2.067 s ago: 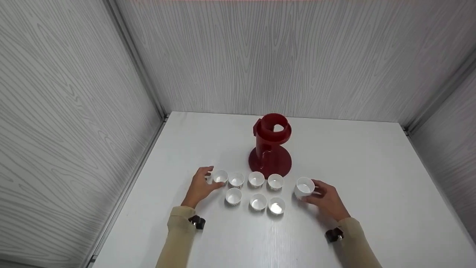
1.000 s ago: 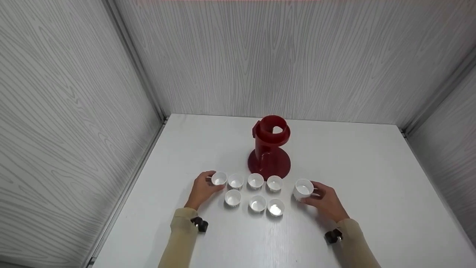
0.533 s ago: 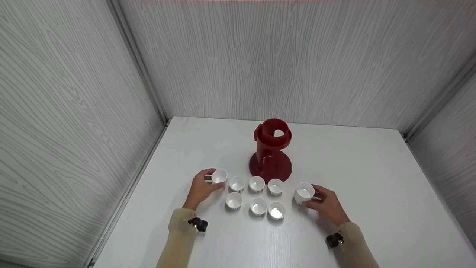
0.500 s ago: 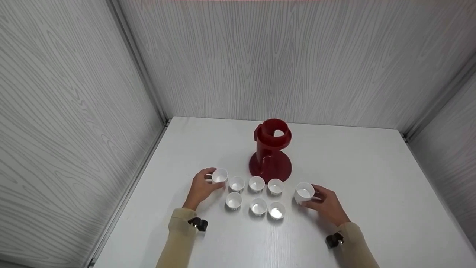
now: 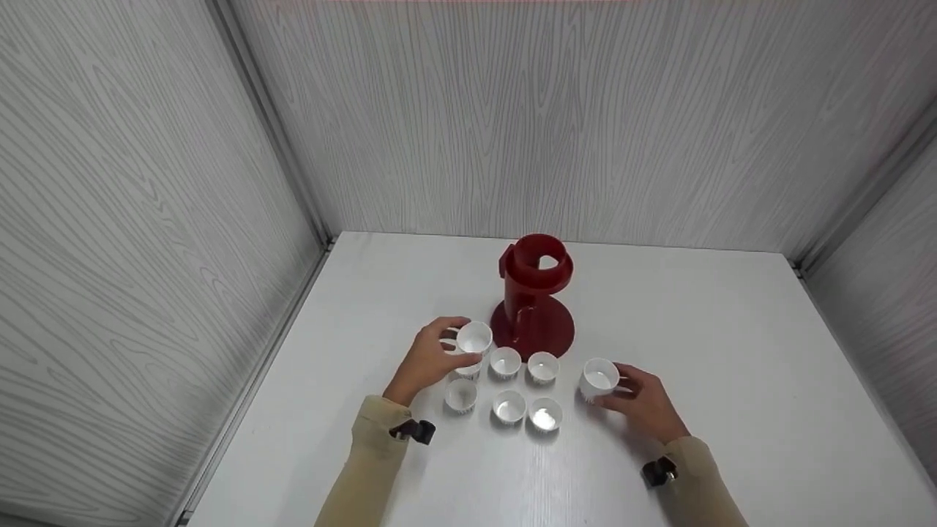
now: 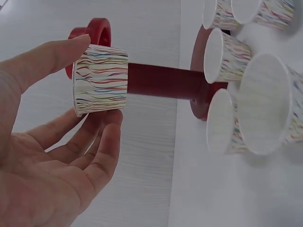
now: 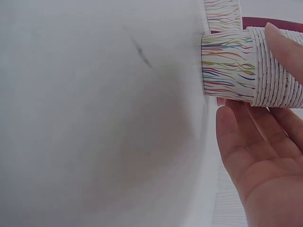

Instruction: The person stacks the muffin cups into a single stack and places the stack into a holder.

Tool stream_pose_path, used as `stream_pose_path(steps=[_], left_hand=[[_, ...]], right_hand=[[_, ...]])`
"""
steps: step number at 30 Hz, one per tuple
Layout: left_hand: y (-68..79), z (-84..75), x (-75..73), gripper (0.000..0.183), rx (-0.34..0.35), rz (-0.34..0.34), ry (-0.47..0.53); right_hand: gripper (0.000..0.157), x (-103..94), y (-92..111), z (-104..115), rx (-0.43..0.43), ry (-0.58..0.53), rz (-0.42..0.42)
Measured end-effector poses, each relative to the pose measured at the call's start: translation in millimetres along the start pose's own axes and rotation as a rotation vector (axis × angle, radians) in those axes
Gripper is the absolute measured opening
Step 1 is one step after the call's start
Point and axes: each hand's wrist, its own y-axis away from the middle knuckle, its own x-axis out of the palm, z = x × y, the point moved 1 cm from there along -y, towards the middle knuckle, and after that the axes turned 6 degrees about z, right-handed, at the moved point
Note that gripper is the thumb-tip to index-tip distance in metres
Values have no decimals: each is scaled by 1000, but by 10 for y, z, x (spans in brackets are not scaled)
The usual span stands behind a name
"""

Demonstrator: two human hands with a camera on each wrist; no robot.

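Note:
My left hand (image 5: 432, 359) pinches a small white paper cup (image 5: 474, 337) between thumb and fingers, raised over the left end of the back row of cups. In the left wrist view, coloured wavy lines run round the held paper cup (image 6: 102, 80), whose bottom is turned towards the red stand. My right hand (image 5: 644, 399) grips a stack of the same paper cups (image 5: 600, 377) to the right of the rows; several nested rims show in the right wrist view, and the stack's base (image 7: 227, 66) is close to the table.
Single paper cups stand mouth up in two rows, among them a back-row cup (image 5: 505, 364) and a front-row cup (image 5: 509, 407). Behind them rises a red stand (image 5: 538, 329) with a round base and an open ring on top. Grey wood-grain panels (image 5: 549, 124) enclose the white table.
My left hand closed its fingers on the leftmost back-row cup, lifted it and carried it right, over the neighbouring cup. My right hand and its stack stayed in place.

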Motion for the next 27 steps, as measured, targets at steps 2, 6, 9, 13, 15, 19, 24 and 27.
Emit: stream_pose_path(steps=[2, 6, 9, 13, 15, 19, 24, 27], left_hand=[[-32, -72, 49, 69, 21, 15, 4], [-95, -187, 144, 68, 35, 30, 21], [-129, -260, 215, 68, 54, 44, 37], [-168, -345, 305, 69, 93, 71, 58], [-191, -386, 345, 69, 108, 85, 67], [-247, -474, 410, 67, 136, 117, 62], [-311, -578, 525, 67, 142, 145, 55], [-344, -619, 614, 66, 143, 147, 28]], right_hand=[[70, 0, -6, 4, 16, -2, -11], [71, 3, -10, 10, 41, 2, -18], [71, 9, -1, 15, 40, -2, -10], [71, 16, 19, 25, 32, -15, -4], [71, 19, 19, 29, 31, -16, 1], [69, 24, 2, 39, 9, -13, 3], [69, 16, 0, 44, 4, 2, -2], [70, 16, 4, 37, 17, 2, -6]])
